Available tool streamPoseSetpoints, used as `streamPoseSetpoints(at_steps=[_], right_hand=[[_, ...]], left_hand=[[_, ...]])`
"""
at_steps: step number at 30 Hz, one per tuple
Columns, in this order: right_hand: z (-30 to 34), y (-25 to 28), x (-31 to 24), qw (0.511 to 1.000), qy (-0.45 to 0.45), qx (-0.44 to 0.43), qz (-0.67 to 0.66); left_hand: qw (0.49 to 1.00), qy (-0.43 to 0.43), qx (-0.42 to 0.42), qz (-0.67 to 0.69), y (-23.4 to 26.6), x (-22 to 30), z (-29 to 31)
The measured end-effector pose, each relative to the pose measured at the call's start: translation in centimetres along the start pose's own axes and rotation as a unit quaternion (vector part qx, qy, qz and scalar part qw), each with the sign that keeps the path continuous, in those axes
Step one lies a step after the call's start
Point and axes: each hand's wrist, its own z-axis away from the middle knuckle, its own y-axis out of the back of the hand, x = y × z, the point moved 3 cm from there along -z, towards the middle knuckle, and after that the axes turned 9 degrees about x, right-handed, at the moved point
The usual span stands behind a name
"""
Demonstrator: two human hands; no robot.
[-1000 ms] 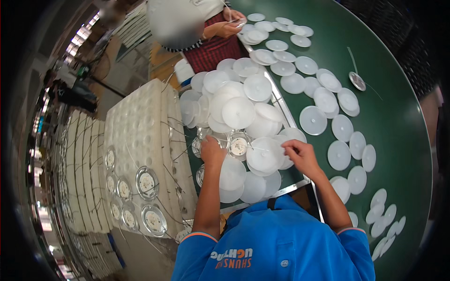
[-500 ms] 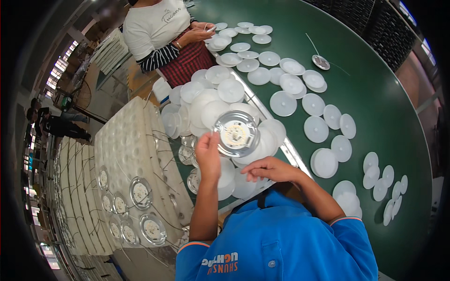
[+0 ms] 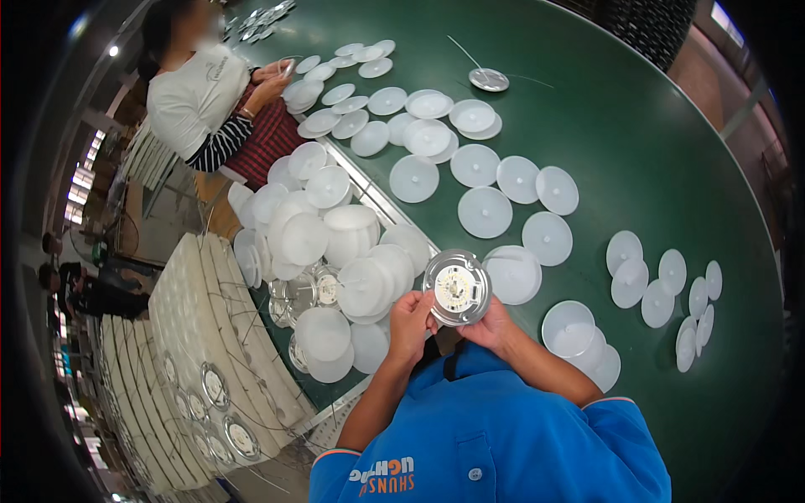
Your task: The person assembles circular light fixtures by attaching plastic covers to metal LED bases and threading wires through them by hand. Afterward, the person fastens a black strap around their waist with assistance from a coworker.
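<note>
In front of my chest I hold a round LED lamp base, a silvery metal dish with a pale circuit board in its middle. My left hand pinches its lower left rim between thumb and fingers. My right hand grips the lower right rim, its fingers partly hidden behind the dish. To the left of the base lies a heap of round, milky white lamp covers, with several silvery lamp bases poking out at its lower side.
More white covers are spread over the green table. A wired silvery base lies farther back. At the left, foam trays are stacked with lamp bases and wires. A co-worker stands at the table's far left, holding a small piece.
My right hand has come up from below, where it was free, and now grips the lamp base's right rim. My view has turned to the right, so the surroundings sit farther left.
</note>
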Motion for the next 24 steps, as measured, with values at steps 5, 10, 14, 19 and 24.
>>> streamPoseSetpoints(at_steps=[5, 10, 14, 19, 24], right_hand=[[2.3, 2.1, -3.2, 0.990, 0.118, 0.062, 0.036], [3.6, 2.9, -6.3, 0.946, 0.305, 0.073, 0.087], [5.0, 2.4, -10.1, 0.863, 0.415, 0.105, 0.270], [4.7, 1.6, -11.6, 0.938, 0.327, 0.114, 0.007], [5.1, 3.6, -10.0, 0.971, 0.182, 0.032, -0.149]], left_hand=[[0.981, 0.148, -0.117, 0.054, -3.4, -1.4, -0.1], [0.951, 0.230, -0.187, 0.091, -7.6, -2.3, -0.8], [0.951, -0.028, -0.209, -0.224, -8.7, -2.9, -7.8], [0.727, -0.370, 0.155, -0.558, -7.9, -1.5, -21.7], [0.796, -0.220, 0.043, -0.562, -7.3, -2.1, -23.8]])
